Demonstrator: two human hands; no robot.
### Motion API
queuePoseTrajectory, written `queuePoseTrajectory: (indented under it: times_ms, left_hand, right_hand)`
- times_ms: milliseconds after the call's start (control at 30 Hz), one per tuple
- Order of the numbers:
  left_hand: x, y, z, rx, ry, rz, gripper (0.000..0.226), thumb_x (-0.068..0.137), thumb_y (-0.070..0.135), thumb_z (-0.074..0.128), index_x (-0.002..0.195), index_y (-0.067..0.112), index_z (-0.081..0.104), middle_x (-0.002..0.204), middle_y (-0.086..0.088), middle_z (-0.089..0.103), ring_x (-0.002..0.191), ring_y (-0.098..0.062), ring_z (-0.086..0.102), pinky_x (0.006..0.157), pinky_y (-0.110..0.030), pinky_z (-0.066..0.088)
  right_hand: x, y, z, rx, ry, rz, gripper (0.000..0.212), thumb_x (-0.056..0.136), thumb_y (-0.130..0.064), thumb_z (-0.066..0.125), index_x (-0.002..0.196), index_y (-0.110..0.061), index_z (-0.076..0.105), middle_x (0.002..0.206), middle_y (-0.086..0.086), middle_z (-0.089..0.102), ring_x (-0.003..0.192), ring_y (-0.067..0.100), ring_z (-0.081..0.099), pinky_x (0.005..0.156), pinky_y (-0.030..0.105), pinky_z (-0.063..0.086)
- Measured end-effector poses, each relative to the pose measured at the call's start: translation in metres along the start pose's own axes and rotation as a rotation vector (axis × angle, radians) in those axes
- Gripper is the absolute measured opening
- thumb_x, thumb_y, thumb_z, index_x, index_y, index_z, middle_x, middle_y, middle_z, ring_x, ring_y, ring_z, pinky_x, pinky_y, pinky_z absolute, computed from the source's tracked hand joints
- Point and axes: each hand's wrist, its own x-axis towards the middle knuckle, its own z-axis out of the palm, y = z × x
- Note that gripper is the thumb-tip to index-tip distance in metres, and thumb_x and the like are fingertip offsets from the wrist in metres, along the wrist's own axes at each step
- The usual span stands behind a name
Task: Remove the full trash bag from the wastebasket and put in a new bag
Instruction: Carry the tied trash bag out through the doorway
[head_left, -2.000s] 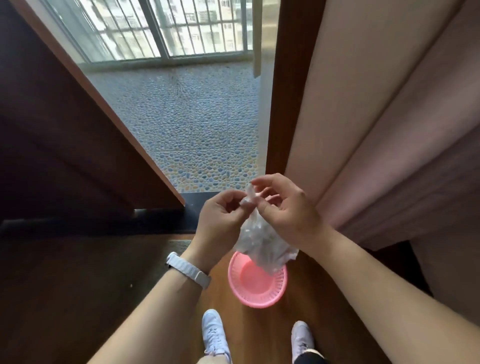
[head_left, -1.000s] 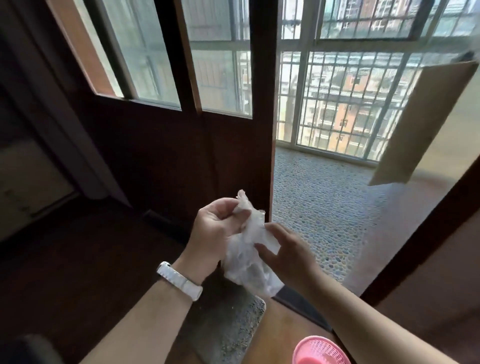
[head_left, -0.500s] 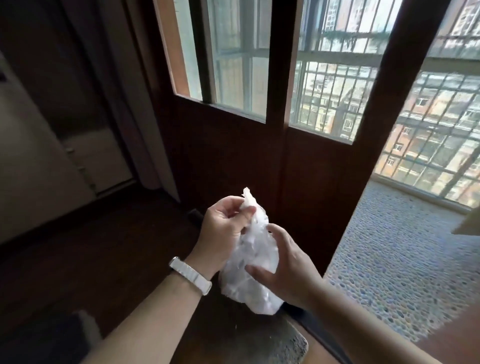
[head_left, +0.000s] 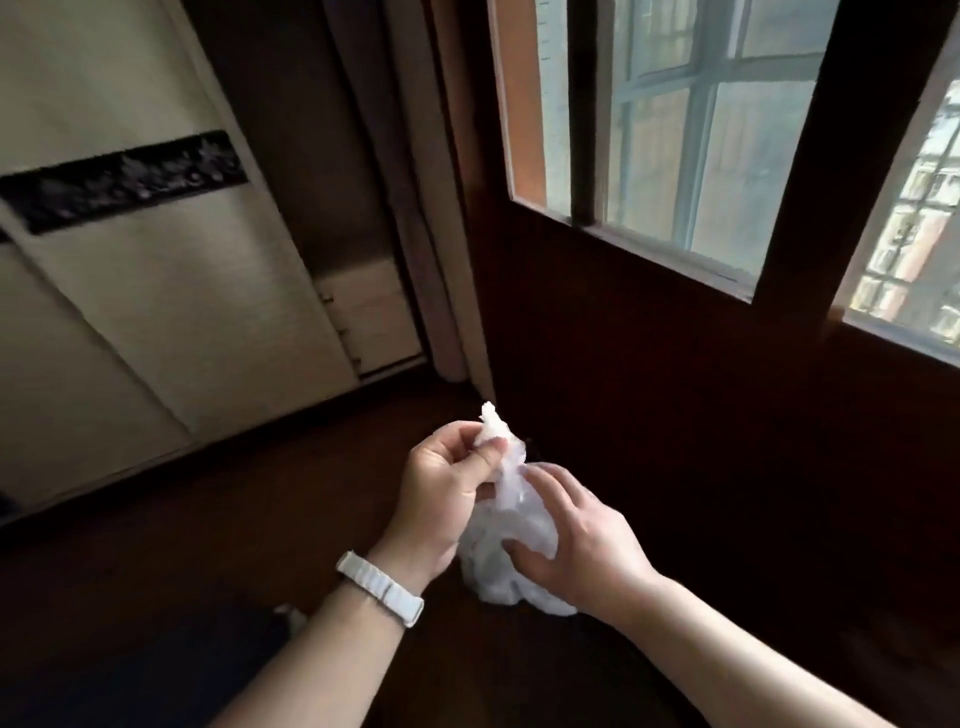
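So you're pinching the full trash bag (head_left: 511, 540) neck with left hand (head_left: 447, 499), right hand (head_left: 576, 545) cupping its body; removal looks done, wastebasket out of view, new bag pending.

Head view: a small white trash bag (head_left: 511, 545), filled and gathered at the top, is held in mid-air above a dark wooden floor (head_left: 208, 519). The left hand (head_left: 447, 493) pinches the bag's twisted neck between thumb and fingers, with the bag's tip protruding above them. The right hand (head_left: 576, 545) cups the bag's bulging body from the right and below, fingers pressed into the plastic. A white wristband (head_left: 380, 587) sits on the left wrist, below and left of the bag. A dark-framed glazed door (head_left: 675, 208) stands above and right of the bag; a pale panelled wardrobe (head_left: 156, 260) stands above and left of it.
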Motion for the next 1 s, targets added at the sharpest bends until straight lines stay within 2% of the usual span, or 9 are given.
queuePoseTrajectory:
  times_ms: [100,200,333,400,533,733,867,1000]
  left_hand:
    - [0.046,0.007,0.001,0.030,0.082,0.001,0.021,0.088,0.009,0.067,0.073,0.025,0.072,0.072,0.002,0.067,0.071,-0.015,0.062,0.067,-0.031,0.050]
    - [0.082,0.011,0.001,0.086,0.119,0.017,0.023,0.089,0.008,0.066,0.074,0.024,0.072,0.071,0.003,0.068,0.070,-0.012,0.064,0.066,-0.028,0.052]
    - [0.114,0.008,-0.007,0.081,0.189,0.021,0.007,0.089,0.006,0.066,0.085,0.011,0.069,0.070,0.004,0.066,0.069,-0.011,0.062,0.062,-0.023,0.050]
    - [0.131,0.007,-0.014,0.075,0.215,0.024,0.004,0.089,0.006,0.066,0.087,0.008,0.069,0.070,0.003,0.065,0.069,-0.013,0.060,0.061,-0.024,0.051]
    - [0.167,-0.001,-0.036,0.077,0.247,0.018,0.016,0.089,0.009,0.067,0.080,0.020,0.073,0.072,0.003,0.065,0.073,-0.016,0.061,0.065,-0.030,0.052]
    - [0.234,-0.018,-0.088,0.060,0.259,0.022,0.020,0.090,0.009,0.066,0.077,0.023,0.073,0.073,0.002,0.067,0.075,-0.018,0.062,0.067,-0.033,0.054]
    - [0.295,-0.028,-0.144,0.023,0.241,0.017,0.007,0.084,0.018,0.071,0.079,0.022,0.072,0.080,-0.006,0.068,0.079,-0.026,0.063,0.074,-0.047,0.056]
    - [0.352,-0.029,-0.206,-0.012,0.233,0.004,0.013,0.088,0.014,0.069,0.078,0.022,0.071,0.080,-0.004,0.068,0.080,-0.024,0.064,0.071,-0.039,0.054]
  right_hand:
    - [0.048,0.026,-0.005,0.027,-0.075,-0.134,0.068,0.080,-0.057,0.060,0.138,-0.029,0.039,0.138,-0.006,0.047,0.107,0.013,0.060,0.067,0.025,0.055]
    - [0.093,0.045,-0.002,0.026,-0.090,-0.230,0.062,0.082,-0.056,0.059,0.135,-0.031,0.040,0.137,-0.004,0.048,0.107,0.016,0.061,0.064,0.028,0.056]
    - [0.130,0.056,0.013,0.053,-0.152,-0.252,0.063,0.082,-0.057,0.058,0.136,-0.032,0.038,0.137,-0.005,0.047,0.108,0.015,0.060,0.066,0.027,0.056]
    - [0.149,0.059,0.020,0.069,-0.154,-0.258,0.063,0.080,-0.056,0.060,0.135,-0.032,0.040,0.134,-0.007,0.049,0.101,0.013,0.062,0.062,0.022,0.054]
    - [0.188,0.060,0.041,0.138,-0.158,-0.259,0.059,0.078,-0.051,0.065,0.130,-0.032,0.044,0.127,-0.010,0.052,0.092,0.010,0.063,0.056,0.022,0.053]
    - [0.260,0.061,0.088,0.113,-0.191,-0.279,0.059,0.079,-0.051,0.064,0.130,-0.036,0.040,0.128,-0.012,0.050,0.090,0.009,0.062,0.058,0.023,0.052]
    - [0.325,0.051,0.126,0.095,-0.200,-0.279,0.060,0.080,-0.050,0.064,0.134,-0.036,0.040,0.130,-0.013,0.048,0.093,0.009,0.061,0.062,0.025,0.055]
    - [0.395,0.029,0.165,0.059,-0.213,-0.292,0.060,0.081,-0.047,0.065,0.133,-0.036,0.040,0.130,-0.013,0.048,0.095,0.008,0.060,0.063,0.019,0.049]
